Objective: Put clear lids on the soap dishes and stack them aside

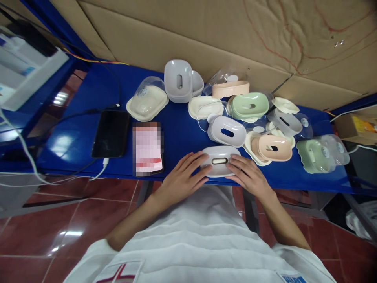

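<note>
A light grey plastic soap dish (220,151) with an oval slot in its middle sits at the table's front edge. My left hand (188,173) grips its left end, fingers bent over the rim. My right hand (249,175) holds the right end, fingertips close to the slot. Something pale shows through that slot. Just behind lies another grey soap dish (239,133), tilted, with a clear lid (202,120) beside it. To the right, a peach soap dish (284,148) rests on a cream tray (251,147).
More dishes stand behind: green (260,103), peach (229,90) and upright grey (172,84). A cream piece under a clear lid (147,102) lies left. Green parts (313,159) are at the right. Left are a black phone (109,135), cables and a blurred-screen phone (146,147). Cardboard (176,31) closes the back.
</note>
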The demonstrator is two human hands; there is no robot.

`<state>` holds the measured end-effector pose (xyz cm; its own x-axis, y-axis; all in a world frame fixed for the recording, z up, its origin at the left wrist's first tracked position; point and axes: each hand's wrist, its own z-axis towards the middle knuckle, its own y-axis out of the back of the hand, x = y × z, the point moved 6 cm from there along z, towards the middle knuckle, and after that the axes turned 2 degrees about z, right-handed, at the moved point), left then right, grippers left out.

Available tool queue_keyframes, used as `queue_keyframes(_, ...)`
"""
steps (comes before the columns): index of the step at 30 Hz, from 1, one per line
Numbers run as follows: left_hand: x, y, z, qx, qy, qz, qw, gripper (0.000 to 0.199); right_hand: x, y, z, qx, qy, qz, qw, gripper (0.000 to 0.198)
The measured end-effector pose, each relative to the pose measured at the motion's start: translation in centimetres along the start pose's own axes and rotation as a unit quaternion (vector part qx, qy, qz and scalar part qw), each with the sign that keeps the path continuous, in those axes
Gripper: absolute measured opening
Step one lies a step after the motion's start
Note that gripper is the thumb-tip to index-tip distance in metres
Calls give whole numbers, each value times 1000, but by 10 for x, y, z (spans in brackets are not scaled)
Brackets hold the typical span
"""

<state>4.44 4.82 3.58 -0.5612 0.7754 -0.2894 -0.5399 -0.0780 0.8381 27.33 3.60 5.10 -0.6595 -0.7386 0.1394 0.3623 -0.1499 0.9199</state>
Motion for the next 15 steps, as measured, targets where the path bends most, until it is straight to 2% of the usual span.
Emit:
queue_keyframes(8,-2,4,0,-26,-12,-3,1000,31,-1,4,3,-16,37,5,999,57)
queue_keyframes(11,-1,4,0,-28,-10,-26,999,33,-1,5,2,-33,51,12,998,57)
queue_keyframes(15,-1,3,1,-18,-9,-31,999,32,-2,3,3,-25,38,34,998,51)
